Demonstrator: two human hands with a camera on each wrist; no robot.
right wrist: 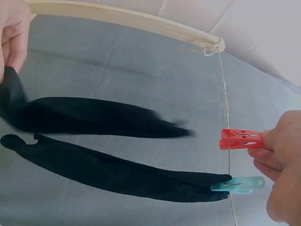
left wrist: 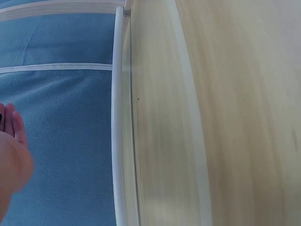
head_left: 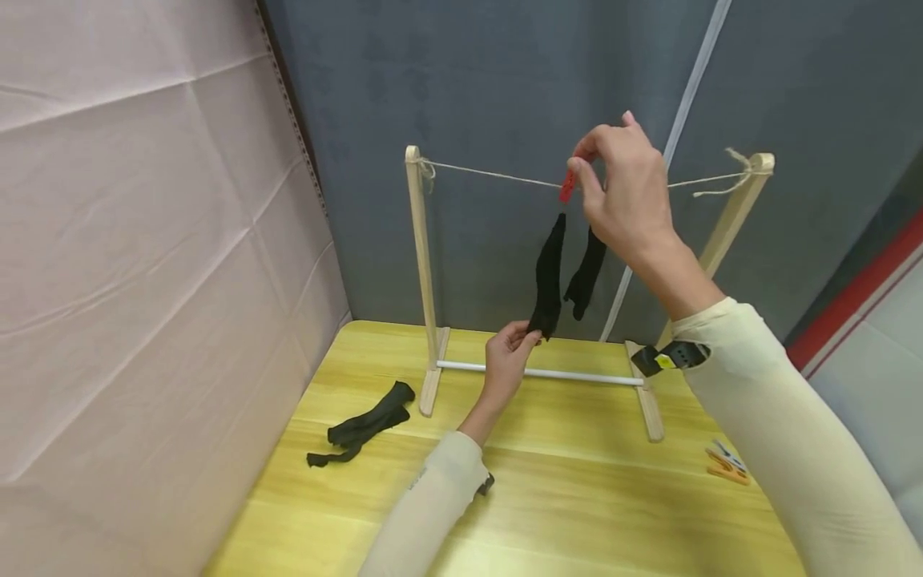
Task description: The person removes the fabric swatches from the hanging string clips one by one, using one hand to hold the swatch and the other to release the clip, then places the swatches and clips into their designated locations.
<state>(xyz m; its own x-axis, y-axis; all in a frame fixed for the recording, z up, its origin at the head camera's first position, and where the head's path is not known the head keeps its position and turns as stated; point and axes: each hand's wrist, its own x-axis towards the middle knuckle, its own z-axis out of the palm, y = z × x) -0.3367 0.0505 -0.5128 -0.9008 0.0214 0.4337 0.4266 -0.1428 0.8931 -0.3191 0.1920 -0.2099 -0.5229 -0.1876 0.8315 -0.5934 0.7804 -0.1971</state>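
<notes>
My right hand (head_left: 630, 192) pinches a red clothespin (right wrist: 242, 139) by its handle ends, its jaws at the string line (head_left: 497, 174). With its fingers and thumb, my left hand (head_left: 507, 362) holds one end of a black sock (head_left: 550, 276). The sock's other end, blurred in the right wrist view, points toward the clothespin with a gap between them. Beside it a second black sock (right wrist: 117, 174) hangs from the string in a teal clothespin (right wrist: 247, 184); in the head view my right hand hides that clothespin. In the left wrist view only part of my left hand (left wrist: 14, 157) shows.
A wooden post (head_left: 424, 264) carries the string on the left, another post (head_left: 735, 212) on the right. A white rod (head_left: 584, 376) joins their feet. More black socks (head_left: 371, 421) lie at the table's left. Orange (head_left: 727, 467) and pale clothespins lie at right.
</notes>
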